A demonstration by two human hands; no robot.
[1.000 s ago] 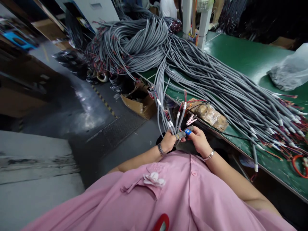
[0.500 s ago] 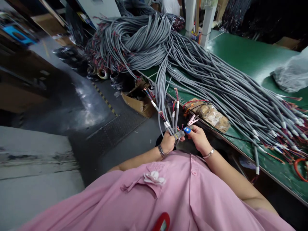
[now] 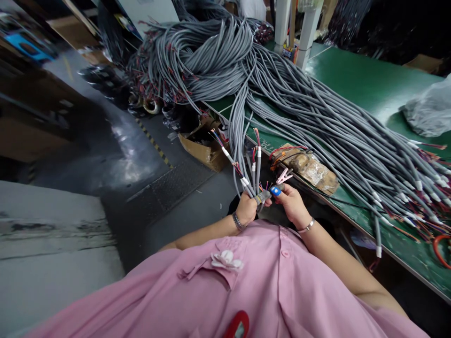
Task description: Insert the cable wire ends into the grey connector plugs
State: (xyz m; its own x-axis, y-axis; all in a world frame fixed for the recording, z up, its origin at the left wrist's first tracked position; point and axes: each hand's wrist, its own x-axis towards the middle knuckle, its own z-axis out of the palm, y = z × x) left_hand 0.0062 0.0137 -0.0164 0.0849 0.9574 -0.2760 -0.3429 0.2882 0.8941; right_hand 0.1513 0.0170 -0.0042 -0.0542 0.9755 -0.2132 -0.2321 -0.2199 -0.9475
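Note:
In front of my body, my left hand (image 3: 246, 209) is closed around several grey cables (image 3: 238, 117) that hang down from the bench. Their white-banded ends (image 3: 259, 151), with coloured wires fanning out, point up and away from me. Grey wrapping (image 3: 262, 197) covers a left fingertip. Close beside it, my right hand (image 3: 293, 204) is closed in a pinch, with a blue piece (image 3: 276, 190) at its thumb tip. Short coloured wires (image 3: 263, 187) show between the hands; what the right fingers pinch is too small to make out.
A large heap of grey cables (image 3: 207, 61) spreads over the green bench (image 3: 347, 70). On the bench's near edge lie a tape-wrapped block (image 3: 312, 172) and a pink clip (image 3: 283, 176). Below stands an open cardboard box (image 3: 202, 152). A grey cabinet (image 3: 52, 234) is at left.
Both hands stay almost in place, with only slight finger movement at the right hand. The bench and cables shift a little to the right in view.

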